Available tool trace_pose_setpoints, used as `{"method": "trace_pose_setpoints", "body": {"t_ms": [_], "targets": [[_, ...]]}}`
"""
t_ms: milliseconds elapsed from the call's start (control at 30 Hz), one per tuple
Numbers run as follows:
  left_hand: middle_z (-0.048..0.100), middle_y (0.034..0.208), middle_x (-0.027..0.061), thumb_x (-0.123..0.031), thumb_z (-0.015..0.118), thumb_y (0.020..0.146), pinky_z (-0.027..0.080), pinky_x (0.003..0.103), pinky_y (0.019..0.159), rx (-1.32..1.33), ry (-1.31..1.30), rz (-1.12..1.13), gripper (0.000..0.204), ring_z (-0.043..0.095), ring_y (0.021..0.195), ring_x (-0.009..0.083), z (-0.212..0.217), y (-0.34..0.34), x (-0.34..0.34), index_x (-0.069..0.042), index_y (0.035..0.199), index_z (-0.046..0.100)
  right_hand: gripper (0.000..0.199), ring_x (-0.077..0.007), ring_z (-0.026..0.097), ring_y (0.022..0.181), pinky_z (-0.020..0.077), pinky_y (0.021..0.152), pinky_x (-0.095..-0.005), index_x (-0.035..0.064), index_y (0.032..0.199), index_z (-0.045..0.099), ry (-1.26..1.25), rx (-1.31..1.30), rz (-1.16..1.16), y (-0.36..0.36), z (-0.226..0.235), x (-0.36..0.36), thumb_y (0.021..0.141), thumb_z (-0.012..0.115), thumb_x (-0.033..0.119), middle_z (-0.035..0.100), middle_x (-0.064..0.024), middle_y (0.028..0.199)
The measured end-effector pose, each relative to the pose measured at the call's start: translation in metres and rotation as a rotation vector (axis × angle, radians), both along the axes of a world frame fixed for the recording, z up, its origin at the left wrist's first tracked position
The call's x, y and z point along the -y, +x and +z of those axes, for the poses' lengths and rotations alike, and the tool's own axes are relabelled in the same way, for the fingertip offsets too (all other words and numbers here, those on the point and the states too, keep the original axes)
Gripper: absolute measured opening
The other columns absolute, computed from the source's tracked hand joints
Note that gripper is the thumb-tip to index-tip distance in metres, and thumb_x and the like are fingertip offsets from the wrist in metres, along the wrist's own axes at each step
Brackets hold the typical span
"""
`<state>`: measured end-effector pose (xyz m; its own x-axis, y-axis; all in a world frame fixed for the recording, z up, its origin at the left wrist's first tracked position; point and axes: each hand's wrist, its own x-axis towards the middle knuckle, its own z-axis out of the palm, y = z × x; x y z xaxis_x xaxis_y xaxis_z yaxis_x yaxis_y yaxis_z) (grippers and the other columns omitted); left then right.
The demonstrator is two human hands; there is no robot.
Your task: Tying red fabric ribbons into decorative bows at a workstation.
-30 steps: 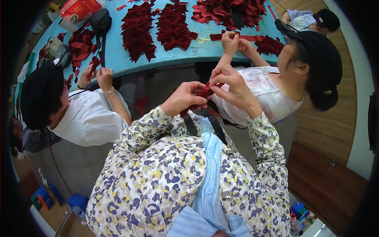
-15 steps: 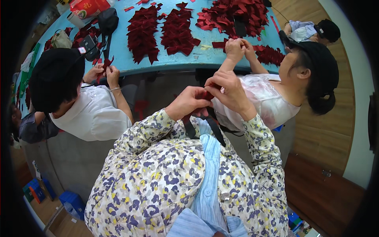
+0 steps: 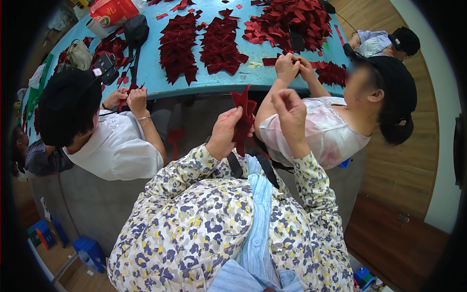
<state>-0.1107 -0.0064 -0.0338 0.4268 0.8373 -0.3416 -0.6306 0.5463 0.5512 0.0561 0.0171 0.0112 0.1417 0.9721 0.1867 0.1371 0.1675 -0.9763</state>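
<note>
A dark red velvet ribbon bow [image 3: 244,114] is up in the air, just short of the near edge of the blue table [image 3: 209,82], its tails pointing up and down. The person's left hand [image 3: 224,132] has it: the grip is clamped on the bow's left side, thumb lying across the front. The right hand [image 3: 291,113], also short of the table, is apart from the bow with its fingers curled inward; from here I can't tell whether that grip is pinching anything.

On the middle of the table lie two rows of finished bows, a left row [image 3: 178,51] and a right row [image 3: 221,44], both dark red and packed closely. Toward the table's far right is a big loose red heap [image 3: 287,22], with a black phone [image 3: 296,39] resting on it. At the table's near right, a co-worker's hands [image 3: 288,69] work at a ribbon beside a smaller cluster of bows [image 3: 331,74]. At its near left, another co-worker's hands [image 3: 136,100] hold dark red ribbon. Along the table's left part stand a black bag [image 3: 136,31], a white cup [image 3: 97,28], a red package [image 3: 114,11] and a beige pouch [image 3: 79,54].
</note>
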Motion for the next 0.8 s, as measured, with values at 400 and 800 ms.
{"method": "trace_pose_setpoints", "body": {"t_ms": [400,800], "targets": [[0.064,0.083,0.0089,-0.02,0.046,0.096,0.054,0.029,0.064,-0.004,-0.014,0.029,0.024,0.064,0.069,0.0162,-0.011,0.009,-0.005,0.0,0.102,0.058,0.011,-0.0046,0.054,0.065,0.042,0.06,-0.0183,0.0001,0.093,0.063,-0.21,-0.108,0.212,-0.003,-0.04,0.009,0.085,0.061,0.007,0.061,-0.0001,0.079],[0.062,0.086,0.0031,-0.013,0.058,0.09,0.048,0.024,0.065,-0.079,-0.032,0.29,0.009,0.059,0.074,0.0092,-0.041,0.001,0.004,-0.004,0.093,0.057,0.014,-0.0118,0.055,0.078,0.0432,0.068,-0.0257,0.0037,0.089,0.06,-0.046,0.198,0.026,-0.028,-0.044,0.038,0.08,0.068,0.01,0.059,-0.0036,0.087]]}}
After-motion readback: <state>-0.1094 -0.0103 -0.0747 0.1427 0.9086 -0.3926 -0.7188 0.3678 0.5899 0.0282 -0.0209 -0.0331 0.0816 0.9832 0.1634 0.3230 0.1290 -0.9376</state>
